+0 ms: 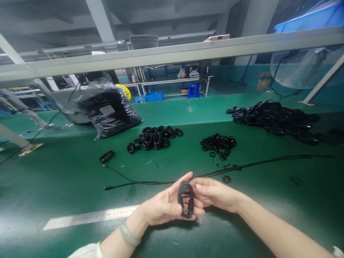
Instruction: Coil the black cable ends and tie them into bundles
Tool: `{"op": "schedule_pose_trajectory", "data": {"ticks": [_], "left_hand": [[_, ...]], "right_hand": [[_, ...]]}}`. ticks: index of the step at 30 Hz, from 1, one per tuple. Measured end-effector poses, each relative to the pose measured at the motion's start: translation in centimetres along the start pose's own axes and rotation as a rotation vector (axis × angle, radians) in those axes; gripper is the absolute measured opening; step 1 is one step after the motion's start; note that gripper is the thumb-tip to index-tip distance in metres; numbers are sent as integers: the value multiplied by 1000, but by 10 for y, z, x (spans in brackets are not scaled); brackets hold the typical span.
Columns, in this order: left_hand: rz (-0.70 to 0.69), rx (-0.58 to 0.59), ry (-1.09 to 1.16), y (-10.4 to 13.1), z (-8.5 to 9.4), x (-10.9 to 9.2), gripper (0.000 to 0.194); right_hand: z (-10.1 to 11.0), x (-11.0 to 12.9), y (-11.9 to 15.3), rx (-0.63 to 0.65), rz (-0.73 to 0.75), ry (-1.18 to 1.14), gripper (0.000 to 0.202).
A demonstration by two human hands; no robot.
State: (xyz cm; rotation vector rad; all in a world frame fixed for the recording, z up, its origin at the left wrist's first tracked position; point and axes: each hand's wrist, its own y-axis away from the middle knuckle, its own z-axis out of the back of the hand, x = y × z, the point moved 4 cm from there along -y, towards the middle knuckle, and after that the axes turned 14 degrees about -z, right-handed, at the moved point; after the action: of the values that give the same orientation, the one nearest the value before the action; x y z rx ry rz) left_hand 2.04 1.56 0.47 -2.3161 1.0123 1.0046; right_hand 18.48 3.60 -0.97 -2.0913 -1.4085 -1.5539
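Note:
My left hand (163, 206) and my right hand (215, 195) meet low in the middle of the view, both gripping one coiled black cable (186, 200) wound into an oval loop. The loop stands upright between my fingers, just above the green table (67, 179). Behind my hands a long uncoiled black cable (150, 182) lies stretched across the table from left to right. A pale bracelet sits on my left wrist.
A group of coiled cables (156, 137) lies mid-table, small black ties (219, 143) to its right, a big heap of black cables (276, 116) far right. A plastic bag of black cables (109, 109) stands at back left. A metal ruler strip (91, 216) is set in the table.

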Motion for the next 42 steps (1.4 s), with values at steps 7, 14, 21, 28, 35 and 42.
{"op": "schedule_pose_trajectory", "data": {"ticks": [7,14,21,28,35,42], "left_hand": [[-115,-231,-329,-12,13,9,84],[-84,-211,-352,-13,15,15,63],[-40,-145,-231,-12,8,10,51],[-29,-149,-183,-15,10,16,50],[14,-124,-60,-16,11,14,34],[72,-46,-12,-9,10,14,68]], "right_hand": [[5,-2,-6,-391,82,-32,41],[3,10,0,-545,293,260,45],[3,12,6,-722,446,548,22],[0,11,7,-891,499,786,18],[-1,15,12,-957,521,841,5],[-19,29,33,-526,888,1148,13]]}}
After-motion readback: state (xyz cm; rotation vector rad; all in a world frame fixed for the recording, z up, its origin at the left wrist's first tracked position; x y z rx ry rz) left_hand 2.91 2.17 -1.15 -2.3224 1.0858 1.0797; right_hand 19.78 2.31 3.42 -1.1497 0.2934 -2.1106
